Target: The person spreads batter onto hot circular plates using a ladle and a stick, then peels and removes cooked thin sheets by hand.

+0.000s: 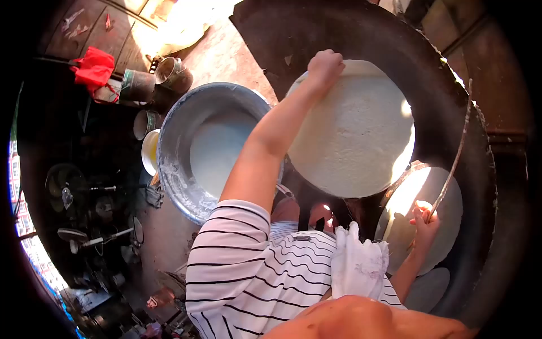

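Note:
Curled closed, my left hand (pixel 326 69) is at the upper left edge of a large round pale sheet of batter or dough (pixel 351 133). Whatever its fingers may hold is hidden. A long thin stick (pixel 456 155) runs up and away from my right hand (pixel 424 217), which is closed around it. Below that hand lies a smaller pale round sheet (pixel 449 206), partly in bright sunlight. To the left of my left forearm stands a big grey basin (pixel 175 144) with whitish liquid in it and pale smears on its wall.
A broad dark round surface (pixel 451 118) curves around the sheets. Another pale disc (pixel 429 288) shows at lower right. Jars (pixel 174 74), a red cloth (pixel 95 66) and a yellow-white container (pixel 150 152) sit left of the basin. Dark clutter fills the lower left.

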A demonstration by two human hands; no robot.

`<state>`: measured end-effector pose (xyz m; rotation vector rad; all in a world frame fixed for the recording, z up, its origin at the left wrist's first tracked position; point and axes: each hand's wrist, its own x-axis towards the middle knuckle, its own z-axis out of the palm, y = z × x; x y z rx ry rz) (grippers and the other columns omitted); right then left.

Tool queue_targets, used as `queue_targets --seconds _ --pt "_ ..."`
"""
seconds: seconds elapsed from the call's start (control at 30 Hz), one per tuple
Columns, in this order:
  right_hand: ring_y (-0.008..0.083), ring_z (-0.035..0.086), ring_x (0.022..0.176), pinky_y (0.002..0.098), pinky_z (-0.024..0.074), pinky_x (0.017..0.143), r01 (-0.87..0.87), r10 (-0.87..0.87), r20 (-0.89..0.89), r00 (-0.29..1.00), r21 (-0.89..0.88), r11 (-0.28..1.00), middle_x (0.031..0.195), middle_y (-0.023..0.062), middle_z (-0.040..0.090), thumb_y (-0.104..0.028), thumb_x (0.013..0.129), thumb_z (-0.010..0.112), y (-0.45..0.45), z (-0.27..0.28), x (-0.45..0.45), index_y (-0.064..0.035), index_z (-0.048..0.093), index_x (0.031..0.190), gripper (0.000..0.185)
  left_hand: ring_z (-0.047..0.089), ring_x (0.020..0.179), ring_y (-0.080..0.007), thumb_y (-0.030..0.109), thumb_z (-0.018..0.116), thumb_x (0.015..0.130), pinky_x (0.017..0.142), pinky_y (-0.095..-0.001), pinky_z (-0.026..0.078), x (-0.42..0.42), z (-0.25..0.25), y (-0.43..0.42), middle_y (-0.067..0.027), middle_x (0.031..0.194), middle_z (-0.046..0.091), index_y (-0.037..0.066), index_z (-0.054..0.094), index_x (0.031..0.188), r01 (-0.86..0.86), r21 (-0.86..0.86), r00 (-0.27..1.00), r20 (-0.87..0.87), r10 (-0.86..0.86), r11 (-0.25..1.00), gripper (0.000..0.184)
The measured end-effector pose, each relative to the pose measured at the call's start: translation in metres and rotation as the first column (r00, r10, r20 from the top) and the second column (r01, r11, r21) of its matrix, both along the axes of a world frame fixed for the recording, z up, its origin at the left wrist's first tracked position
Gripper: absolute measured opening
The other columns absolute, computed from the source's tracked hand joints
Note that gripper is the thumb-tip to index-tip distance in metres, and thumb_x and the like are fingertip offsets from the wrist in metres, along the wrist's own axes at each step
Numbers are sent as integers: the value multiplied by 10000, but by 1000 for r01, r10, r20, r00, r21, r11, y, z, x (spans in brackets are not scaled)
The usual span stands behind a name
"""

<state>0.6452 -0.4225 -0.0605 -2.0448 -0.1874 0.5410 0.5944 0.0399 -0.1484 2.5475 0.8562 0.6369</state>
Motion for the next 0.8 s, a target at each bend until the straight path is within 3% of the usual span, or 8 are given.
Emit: queue_targets --seconds 0.13,0.37,0.43,0.5,0.57,0.6,0.7,0.8 --pt "26 454 588 191 449 514 2 0 -41 999 44 999 660 -62 428 26 760 665 -13 5 9 -3 645 917 161 583 790 -252 192 647 828 711 -338 466 -30 36 -15 -101 853 587 25 631 889 223 -179 967 164 -195 958 178" --pt "24 436 611 189 422 560 -46 56 -63 996 157 987 690 -55 483 -12 705 727 49 4 33 5 621 1051 363 585 737 -107 98 633 864 694 -236 473 -61 105 -49 -57 795 602 -9 608 902 259 -340 939 308 -153 904 116" --pt "42 447 749 207 415 711 -156 102 220 970 243 957 816 -36 524 -42 673 756 81 -12 54 -58 594 1143 497 580 745 -97 90 628 872 699 -232 473 -78 120 -68 -46 794 602 -4 609 908 240 -348 932 343 -115 906 103" --pt "48 448 719 205 414 684 -223 143 279 950 280 934 805 -37 533 -37 674 754 99 -12 71 -55 597 1150 502 562 753 -69 80 615 886 701 -216 461 -102 130 -76 -15 804 600 15 611 919 209 -309 923 375 -83 928 73" --pt "50 457 697 210 415 664 -308 275 170 946 212 927 783 -36 536 -39 698 747 95 -6 82 -36 624 1018 343 554 753 -61 86 612 892 706 -207 453 -124 146 -88 -5 809 600 21 609 924 202 -303 896 442 -50 931 73" --pt "42 471 682 210 416 640 -286 276 81 958 366 885 742 -37 520 -44 718 746 91 6 74 -26 607 861 200 546 753 -57 95 612 896 707 -204 445 -134 148 -89 4 810 595 25 605 931 226 -308 862 505 -42 924 79" --pt "39 500 658 200 425 595 -234 175 210 962 301 925 716 -12 565 -16 751 731 81 44 30 -64 452 673 294 530 753 -50 125 616 904 706 -195 433 -170 156 -96 7 843 591 25 588 954 153 -284 824 565 36 947 115" --pt "50 544 646 212 451 592 -107 27 162 986 507 856 713 29 625 20 742 727 72 73 -27 -87 409 639 352 586 780 -114 154 609 908 725 -234 477 -187 182 -106 -71 893 622 -1 567 995 71 -151 796 604 35 986 183"
